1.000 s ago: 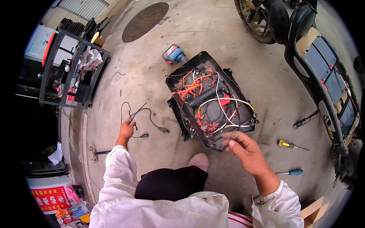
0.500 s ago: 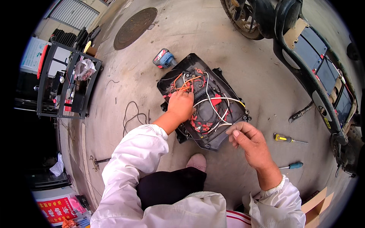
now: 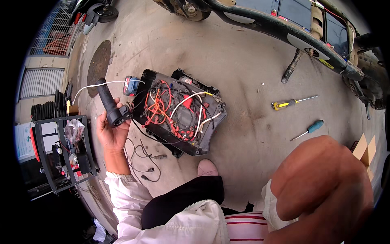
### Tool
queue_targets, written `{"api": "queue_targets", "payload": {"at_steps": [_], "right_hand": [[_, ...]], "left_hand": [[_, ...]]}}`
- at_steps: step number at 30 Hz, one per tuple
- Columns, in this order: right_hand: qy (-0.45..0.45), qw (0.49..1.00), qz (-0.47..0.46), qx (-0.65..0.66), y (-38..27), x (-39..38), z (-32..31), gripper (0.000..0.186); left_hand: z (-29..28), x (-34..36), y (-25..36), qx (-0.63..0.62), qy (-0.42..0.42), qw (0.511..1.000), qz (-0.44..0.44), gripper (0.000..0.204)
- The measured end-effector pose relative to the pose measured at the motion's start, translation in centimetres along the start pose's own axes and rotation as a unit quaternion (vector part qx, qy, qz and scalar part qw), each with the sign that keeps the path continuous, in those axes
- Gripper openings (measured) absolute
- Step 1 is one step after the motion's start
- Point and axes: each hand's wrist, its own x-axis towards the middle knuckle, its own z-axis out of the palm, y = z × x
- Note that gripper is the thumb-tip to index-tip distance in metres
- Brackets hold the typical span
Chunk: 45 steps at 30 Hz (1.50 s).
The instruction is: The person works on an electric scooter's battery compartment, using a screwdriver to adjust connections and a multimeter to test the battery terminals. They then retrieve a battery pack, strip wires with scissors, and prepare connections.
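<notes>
My left hand [image 3: 110, 136] is closed around the collar end of a black twist throttle grip [image 3: 107, 99], raised left of the black plastic tray [image 3: 212, 128]. A dark cable runs from the grip's collar toward the tray. A white wire [image 3: 87, 86] arcs behind the grip. Inside the tray lies a tangle of orange, red, white and black wires [image 3: 162, 107] with red-covered terminals. Large and close at the lower right is my right hand [image 3: 321, 179], raised away from the tray. Its fingers cannot be made out, nor whether it holds anything.
A blue cordless power tool [image 3: 131, 86] lies beside the tray. Loose black cables [image 3: 148, 173] lie near my left sleeve. To the right are a yellow-handled screwdriver [image 3: 284, 105], a teal-handled screwdriver [image 3: 315, 126] and a cardboard box [image 3: 365, 152]. An electric scooter [image 3: 260, 26] stands beyond; a tool cart [image 3: 53, 156] is at left.
My left hand has left the tray's wires and now holds up the throttle grip at left. My right hand has come up close from the tray's edge. The view has shifted.
</notes>
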Motion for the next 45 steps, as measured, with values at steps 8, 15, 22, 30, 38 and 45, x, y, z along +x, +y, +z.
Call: {"api": "queue_targets", "payload": {"at_steps": [8, 15, 22, 30, 38, 45], "right_hand": [[0.027, 0.999, -0.04, -0.013, -1.8, -1.4, -0.4, 0.014], [0.035, 0.996, -0.086, -0.001, -1.9, -0.4, -0.9, 0.014], [0.207, 0.972, -0.061, -0.09, -2.9, -1.1, -0.7, 0.011], [0.377, 0.868, 0.258, -0.193, 4.7, -1.6, -2.1, 0.026], [0.257, 0.795, 0.456, -0.305, 13.9, -5.9, -2.6, 0.022], [0.228, 0.77, 0.485, -0.346, 16.3, -8.0, -2.7, 0.024]], "left_hand": [[5.8, -2.0, 1.0, 0.051, 0.067, 0.978, -0.193, 0.068], [6.1, -5.7, -0.1, 0.248, 0.095, 0.955, -0.129, 0.053], [10.0, -8.6, 5.8, 0.049, 0.034, 0.98, 0.192, 0.077], [4.9, -14.5, 21.3, 0.082, -0.032, 0.944, 0.318, 0.066], [-3.4, -20.7, 39.6, 0.274, 0.29, 0.739, 0.543, 0.044], [-8.4, -13.8, 32.8, 0.738, 0.411, 0.329, 0.422, 0.055]]}}
